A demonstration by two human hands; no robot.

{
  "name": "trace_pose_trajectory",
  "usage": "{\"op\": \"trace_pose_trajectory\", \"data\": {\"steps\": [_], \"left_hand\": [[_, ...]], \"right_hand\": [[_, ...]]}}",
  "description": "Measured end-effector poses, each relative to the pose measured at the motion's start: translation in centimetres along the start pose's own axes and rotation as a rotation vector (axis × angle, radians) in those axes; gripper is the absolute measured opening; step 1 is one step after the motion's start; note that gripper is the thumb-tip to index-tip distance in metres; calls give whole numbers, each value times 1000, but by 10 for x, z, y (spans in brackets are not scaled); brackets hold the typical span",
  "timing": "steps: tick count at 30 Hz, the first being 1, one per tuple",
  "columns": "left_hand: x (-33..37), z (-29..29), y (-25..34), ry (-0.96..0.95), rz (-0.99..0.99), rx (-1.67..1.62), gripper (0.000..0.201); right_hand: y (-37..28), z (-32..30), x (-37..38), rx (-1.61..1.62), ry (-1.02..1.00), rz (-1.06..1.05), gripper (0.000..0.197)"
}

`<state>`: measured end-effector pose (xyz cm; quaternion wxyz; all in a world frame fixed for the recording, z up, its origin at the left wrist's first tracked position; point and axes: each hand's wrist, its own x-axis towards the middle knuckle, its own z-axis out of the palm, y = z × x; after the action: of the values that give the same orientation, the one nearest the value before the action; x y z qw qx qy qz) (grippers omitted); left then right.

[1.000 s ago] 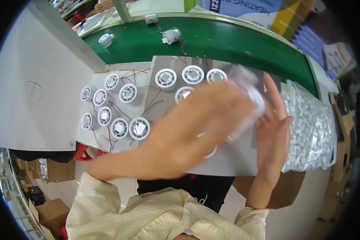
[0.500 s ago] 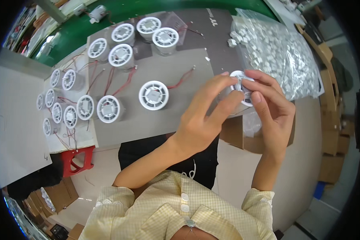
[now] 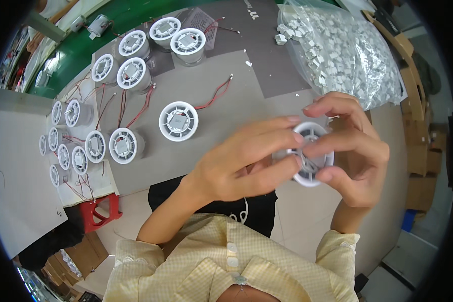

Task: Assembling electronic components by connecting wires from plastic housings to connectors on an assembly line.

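Between my two hands is a white, round, spoked housing (image 3: 327,160) with its spoked face turned up. My left hand (image 3: 236,163) comes in from the left, thumb and fingertips closed on its rim and centre, slightly blurred. On the other side my right hand (image 3: 360,151) grips the housing with bent fingers and thumb. Light wire or small parts show at its centre, partly under the fingertips. To the left on the grey mat stands a similar white housing (image 3: 179,121), a square grey piece in its middle and a red lead (image 3: 217,96) trailing from it.
Several more white spoked housings (image 3: 123,146) with red leads stand at the left and back of the grey mat (image 3: 226,121). A clear bag of small white connectors (image 3: 347,55) lies at the back right. A red stool (image 3: 101,212) is at lower left, cardboard boxes (image 3: 422,176) at right.
Both hands have brought the held housing nearer to me and a little to the right. My view has shifted, so the mat's contents sit slightly further left.
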<state>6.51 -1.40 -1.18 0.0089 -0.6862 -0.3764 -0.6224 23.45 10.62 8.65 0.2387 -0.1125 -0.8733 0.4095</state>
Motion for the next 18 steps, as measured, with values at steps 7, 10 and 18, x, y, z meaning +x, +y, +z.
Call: {"op": "trace_pose_trajectory", "data": {"steps": [7,10,18], "left_hand": [[3,-13,18,-70,-287,-280,31],[1,-21,8,-154,-362,-338,34],[-1,-12,-1,-11,-327,125,48]], "right_hand": [[-23,9,5,67,40,86,41],[-22,8,6,97,33,202,43],[6,44,-12,-145,16,8,54]]}}
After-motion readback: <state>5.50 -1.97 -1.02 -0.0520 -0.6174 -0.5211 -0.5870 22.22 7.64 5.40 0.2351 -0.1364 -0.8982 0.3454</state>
